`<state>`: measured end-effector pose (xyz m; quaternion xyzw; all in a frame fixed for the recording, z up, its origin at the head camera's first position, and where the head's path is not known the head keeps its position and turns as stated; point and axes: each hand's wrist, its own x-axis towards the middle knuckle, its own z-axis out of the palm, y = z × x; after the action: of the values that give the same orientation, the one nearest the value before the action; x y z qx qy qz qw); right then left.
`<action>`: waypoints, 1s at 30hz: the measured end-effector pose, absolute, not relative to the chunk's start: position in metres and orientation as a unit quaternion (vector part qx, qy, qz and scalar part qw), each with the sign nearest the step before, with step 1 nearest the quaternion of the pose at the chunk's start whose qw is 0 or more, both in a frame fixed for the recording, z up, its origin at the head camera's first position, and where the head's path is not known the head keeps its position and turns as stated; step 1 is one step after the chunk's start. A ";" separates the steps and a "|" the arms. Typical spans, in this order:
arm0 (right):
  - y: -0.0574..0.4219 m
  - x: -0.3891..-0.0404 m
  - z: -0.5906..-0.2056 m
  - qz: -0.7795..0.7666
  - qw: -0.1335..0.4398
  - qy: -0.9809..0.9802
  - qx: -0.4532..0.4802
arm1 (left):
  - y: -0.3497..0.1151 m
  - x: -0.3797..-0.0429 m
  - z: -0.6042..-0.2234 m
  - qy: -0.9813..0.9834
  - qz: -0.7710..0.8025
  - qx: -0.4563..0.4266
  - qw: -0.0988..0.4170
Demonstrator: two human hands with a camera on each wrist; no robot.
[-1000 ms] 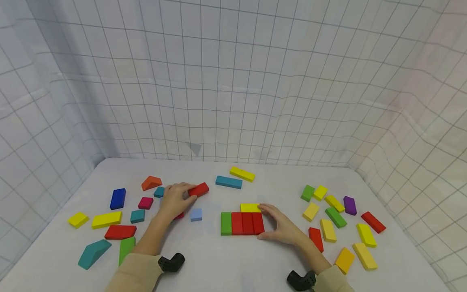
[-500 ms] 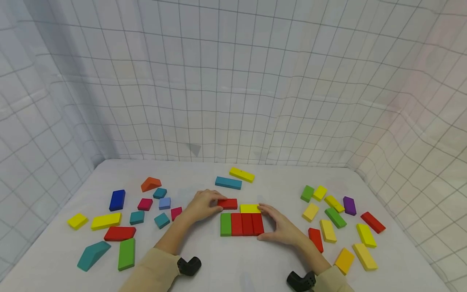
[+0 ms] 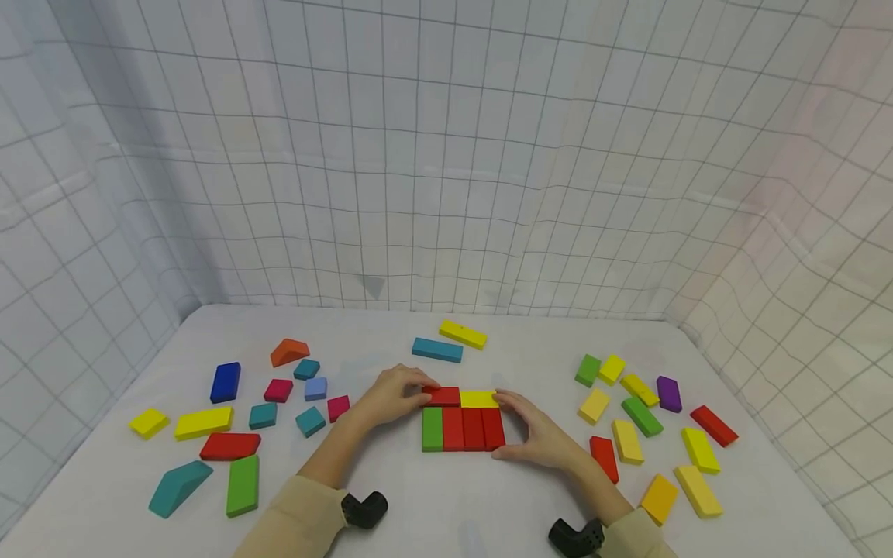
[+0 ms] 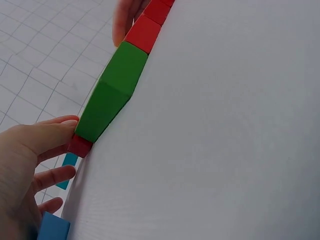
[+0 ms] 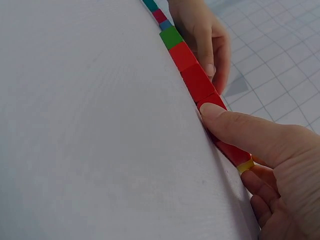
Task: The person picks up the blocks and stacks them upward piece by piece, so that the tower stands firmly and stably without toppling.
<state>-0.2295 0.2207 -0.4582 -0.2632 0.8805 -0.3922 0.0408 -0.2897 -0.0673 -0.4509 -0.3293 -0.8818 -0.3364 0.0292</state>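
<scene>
My left hand (image 3: 394, 397) pinches a red block (image 3: 445, 397) by its left end, between thumb and fingers. Its right end meets a flat yellow block (image 3: 478, 398), making a back row. In front, a green block (image 3: 432, 430) and three red blocks (image 3: 474, 430) lie side by side. My right hand (image 3: 533, 434) spans the right end, its thumb at the near corner of the outermost red block (image 3: 494, 428) and a finger on the yellow block. In the left wrist view the green block (image 4: 112, 95) mostly hides the pinched red block (image 4: 80, 146).
Behind lie a blue block (image 3: 437, 349) and a long yellow block (image 3: 463, 335). Several loose blocks are scattered at left, including a green one (image 3: 242, 486) and a teal one (image 3: 179, 488). More are at right, among them a purple block (image 3: 669, 394) and a red one (image 3: 604, 459).
My left hand has carried the red block from the back left rightward and nearer, down against the yellow block behind the green and red row. My right hand has stayed in place.
</scene>
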 end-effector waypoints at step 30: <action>0.221 -0.230 -0.458 -0.392 0.035 0.879 -0.269 | -0.071 -0.286 -0.448 -0.880 -0.319 -0.353 0.016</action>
<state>-0.2297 0.2208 -0.4585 -0.2687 0.8790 -0.3925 0.0347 -0.2864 -0.0706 -0.4481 -0.3529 -0.8795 -0.3188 0.0161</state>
